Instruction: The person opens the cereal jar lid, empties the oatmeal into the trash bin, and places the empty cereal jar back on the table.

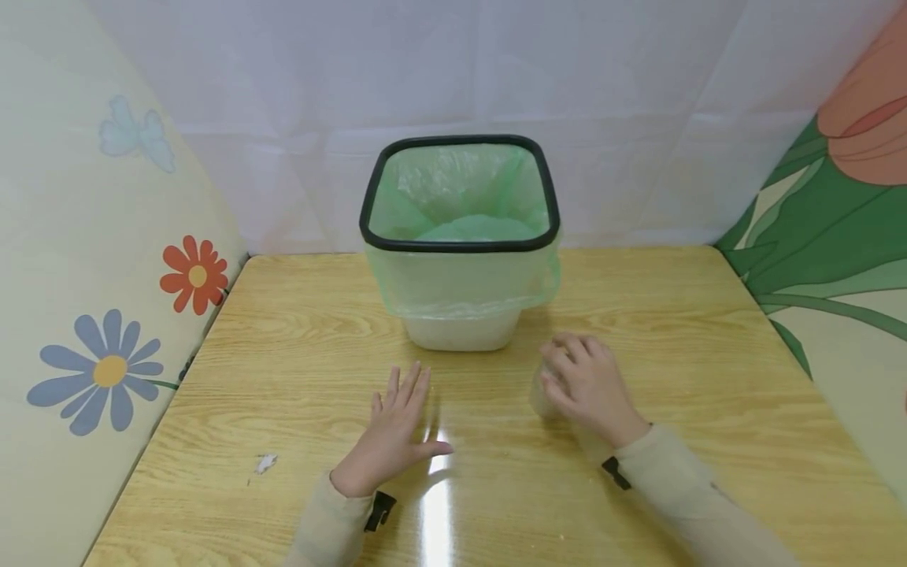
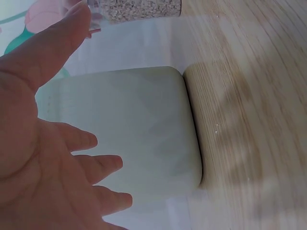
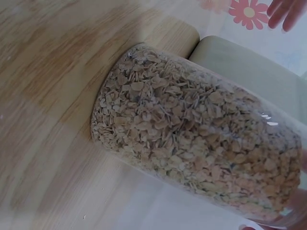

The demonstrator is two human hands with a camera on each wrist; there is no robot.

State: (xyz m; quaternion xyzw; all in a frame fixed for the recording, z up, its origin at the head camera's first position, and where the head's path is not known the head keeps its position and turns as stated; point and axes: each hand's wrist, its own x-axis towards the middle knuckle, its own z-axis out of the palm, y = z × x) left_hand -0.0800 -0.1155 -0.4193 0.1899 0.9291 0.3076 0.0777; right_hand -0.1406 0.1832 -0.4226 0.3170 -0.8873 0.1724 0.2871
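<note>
My right hand curls its fingers over the top of a clear jar of oat flakes, which stands upright on the table. The hand covers much of the jar in the head view; beige flakes fill most of it in the right wrist view. To the left, my left hand holds nothing, its fingers spread and thumb out to the side, in front of a white bin. A black rim tops the bin, and a thin green bag lines it and folds over outside.
The wood-grain table has a worn white patch at the left. Behind it hangs a white cloth. Painted flowers mark the left side panel, and large green leaves the right one.
</note>
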